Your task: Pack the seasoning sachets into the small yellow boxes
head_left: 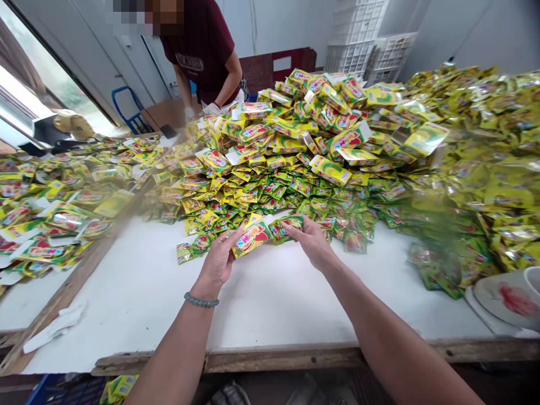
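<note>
My left hand (220, 256) is closed around a small yellow printed box (252, 236), held just above the white table (270, 304). In my right hand (311, 241) a green sachet (283, 229) is pinched between thumb and fingers. The sachet's left end is at the box's right end; whether it reaches inside I cannot tell. A loose green sachet (189, 252) lies on the table left of my left hand. Just beyond both hands, green sachets (274, 194) lie in a heap, with yellow boxes (331, 170) piled on top and behind.
More boxes (50, 247) lie left of a wooden divider (90, 264). Yellow packets (485, 169) are heaped on the right, near a white tub (510, 298). A white glove (57, 326) lies front left. Across the table stands a person in a maroon shirt (206, 50); white crates (358, 39) are stacked behind.
</note>
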Tool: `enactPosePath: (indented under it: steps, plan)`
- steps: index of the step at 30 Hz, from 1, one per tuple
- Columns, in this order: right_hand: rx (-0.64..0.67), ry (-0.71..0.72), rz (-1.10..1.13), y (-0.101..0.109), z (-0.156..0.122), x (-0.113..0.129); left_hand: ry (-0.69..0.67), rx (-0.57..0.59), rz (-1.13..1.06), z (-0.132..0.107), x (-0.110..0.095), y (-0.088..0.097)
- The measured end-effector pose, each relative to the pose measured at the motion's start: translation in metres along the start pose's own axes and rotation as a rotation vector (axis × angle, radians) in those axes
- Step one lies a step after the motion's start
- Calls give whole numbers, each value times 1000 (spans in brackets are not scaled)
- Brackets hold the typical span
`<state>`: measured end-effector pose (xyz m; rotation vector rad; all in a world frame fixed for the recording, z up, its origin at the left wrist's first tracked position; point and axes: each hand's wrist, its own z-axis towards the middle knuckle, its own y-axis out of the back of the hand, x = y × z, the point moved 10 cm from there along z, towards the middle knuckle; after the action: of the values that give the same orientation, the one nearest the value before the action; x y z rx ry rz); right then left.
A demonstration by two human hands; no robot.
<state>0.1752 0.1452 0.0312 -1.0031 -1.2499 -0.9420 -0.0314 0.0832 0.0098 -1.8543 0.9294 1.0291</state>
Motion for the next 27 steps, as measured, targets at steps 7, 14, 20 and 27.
enactPosePath:
  steps: [7,14,20,27]
  plan:
    - [-50,-66,-67,11,3,-3,-128,210,368,-1,-10,-11]
    - [-154,-56,-8,16,5,0,-104,71,172,-2,2,-13]
    - [-25,-72,-160,8,4,-7,-101,53,66,-5,4,-17]
    - [-59,16,-212,4,2,3,-32,214,112,-7,18,-32]
